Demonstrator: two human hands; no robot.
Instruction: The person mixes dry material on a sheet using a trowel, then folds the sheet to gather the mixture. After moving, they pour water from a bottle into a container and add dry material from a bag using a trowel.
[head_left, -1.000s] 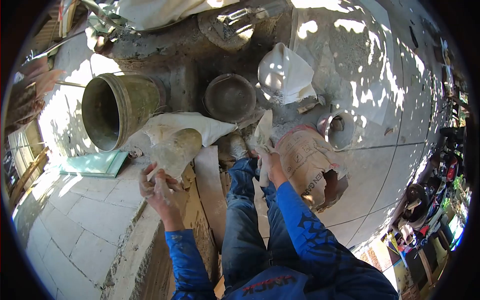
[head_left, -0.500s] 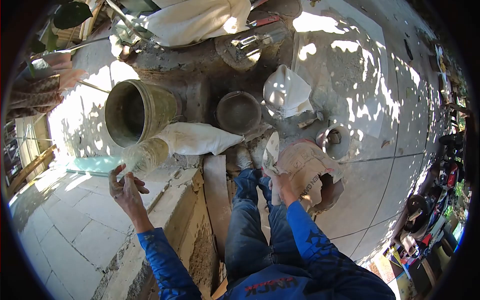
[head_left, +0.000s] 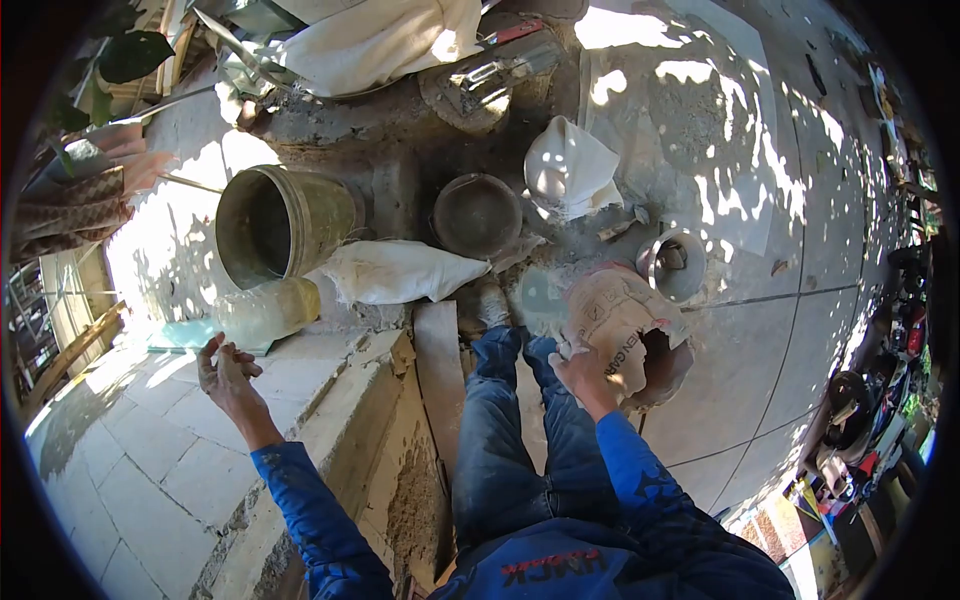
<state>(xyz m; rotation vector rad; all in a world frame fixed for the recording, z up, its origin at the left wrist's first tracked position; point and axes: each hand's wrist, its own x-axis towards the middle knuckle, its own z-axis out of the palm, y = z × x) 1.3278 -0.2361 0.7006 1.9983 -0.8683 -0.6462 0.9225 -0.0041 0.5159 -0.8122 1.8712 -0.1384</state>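
My left hand (head_left: 230, 378) is raised over the pale tiles, holding nothing, its fingers loosely bent and apart. Just beyond it lies a clear plastic bottle (head_left: 272, 305), beside the mouth of a large dirty bucket (head_left: 298, 225). My right hand (head_left: 588, 378) is closed in front of a torn paper cement bag (head_left: 612, 315). A trowel (head_left: 543, 302) extends from this fist; its blade shows only as a pale smear, and the handle is mostly hidden. A white sack (head_left: 405, 272) lies between the bucket and my foot.
A round dark pan (head_left: 478, 215) sits ahead of my feet, with a white cloth bundle (head_left: 570, 168) to its right. A small bucket (head_left: 670, 265) stands beyond the cement bag. A rough concrete ledge (head_left: 345, 400) runs along my left.
The trowel blade, sharp before, is now smeared, and my right hand has shifted slightly right. My left hand has moved a little left, away from the bottle.
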